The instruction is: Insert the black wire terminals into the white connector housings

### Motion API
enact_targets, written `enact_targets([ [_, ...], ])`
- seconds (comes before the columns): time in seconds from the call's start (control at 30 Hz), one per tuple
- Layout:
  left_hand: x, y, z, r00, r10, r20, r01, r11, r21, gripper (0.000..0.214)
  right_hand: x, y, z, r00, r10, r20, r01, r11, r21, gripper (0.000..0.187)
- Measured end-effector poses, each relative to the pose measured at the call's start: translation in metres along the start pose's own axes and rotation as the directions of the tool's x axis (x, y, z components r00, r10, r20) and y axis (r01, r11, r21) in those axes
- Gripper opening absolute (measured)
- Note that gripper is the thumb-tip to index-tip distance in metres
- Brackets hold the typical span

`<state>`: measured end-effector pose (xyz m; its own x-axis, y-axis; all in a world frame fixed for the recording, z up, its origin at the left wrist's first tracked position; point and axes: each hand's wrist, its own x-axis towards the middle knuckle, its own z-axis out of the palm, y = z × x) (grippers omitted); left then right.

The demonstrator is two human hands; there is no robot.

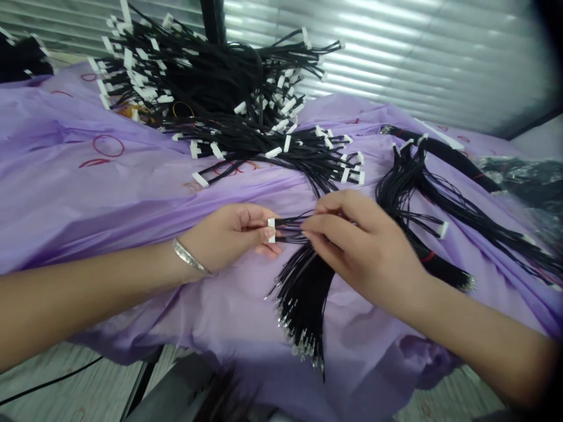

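A small white connector (271, 230) with black wires running out of its right side is pinched in the fingertips of my left hand (240, 230). My right hand (352, 237) is closed on the black wires (290, 220) a short way from that connector. Whether a loose wire end is among its fingers is hidden. Under and below my right hand a fanned bundle of black wires (303, 299) with bare metal terminals lies on the purple cloth (246, 316). Another white connector (443, 230) with wires lies to the right of my right hand.
A large heap of black wire harnesses (206, 76) with white connectors sits at the back, with a smaller pile (272, 143) before it. More wire bundles (461, 217) stretch to the right, near a clear plastic bag (519, 181). Red rubber bands (108, 146) lie on the cloth.
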<state>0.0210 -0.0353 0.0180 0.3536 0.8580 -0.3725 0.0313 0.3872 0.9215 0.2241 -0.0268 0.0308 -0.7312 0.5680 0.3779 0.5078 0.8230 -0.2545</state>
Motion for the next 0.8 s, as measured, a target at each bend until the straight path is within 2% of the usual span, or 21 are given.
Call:
enact_targets([
  [0.07, 0.002, -0.001, -0.003, 0.999, -0.030, -0.035, 0.027, 0.996, -0.080, 0.007, -0.002, 0.003, -0.007, 0.993, -0.065, 0.101, 0.067, 0.998, -0.013, 0.016],
  [0.17, 0.004, -0.003, -0.006, 0.996, -0.073, -0.042, 0.064, 0.980, -0.189, 0.005, -0.003, 0.007, -0.007, 0.932, -0.105, 0.346, 0.078, 0.993, 0.092, 0.013],
  [0.27, 0.004, -0.004, -0.008, 0.997, -0.068, -0.036, 0.059, 0.976, -0.208, 0.003, -0.001, 0.009, -0.001, 0.902, -0.094, 0.421, 0.027, 0.986, 0.163, 0.011],
  [0.4, 0.003, -0.004, -0.008, 0.998, -0.053, -0.029, 0.047, 0.981, -0.187, 0.003, 0.001, 0.009, -0.001, 0.909, -0.042, 0.414, -0.065, 0.968, 0.241, 0.009],
  [0.63, 0.001, -0.004, -0.007, 1.000, -0.015, 0.010, 0.015, 0.998, -0.064, 0.005, 0.005, 0.003, -0.003, 0.954, 0.096, 0.285, -0.221, 0.866, 0.448, 0.007],
  [0.73, 0.001, -0.003, -0.007, 0.998, -0.011, 0.057, 0.011, 1.000, -0.010, 0.005, 0.007, 0.000, 0.001, 0.945, 0.210, 0.250, -0.306, 0.836, 0.456, 0.008],
  [0.8, 0.001, -0.002, -0.007, 0.996, -0.026, 0.080, 0.026, 1.000, 0.004, 0.005, 0.007, -0.001, 0.002, 0.922, 0.297, 0.247, -0.382, 0.797, 0.468, 0.012],
])
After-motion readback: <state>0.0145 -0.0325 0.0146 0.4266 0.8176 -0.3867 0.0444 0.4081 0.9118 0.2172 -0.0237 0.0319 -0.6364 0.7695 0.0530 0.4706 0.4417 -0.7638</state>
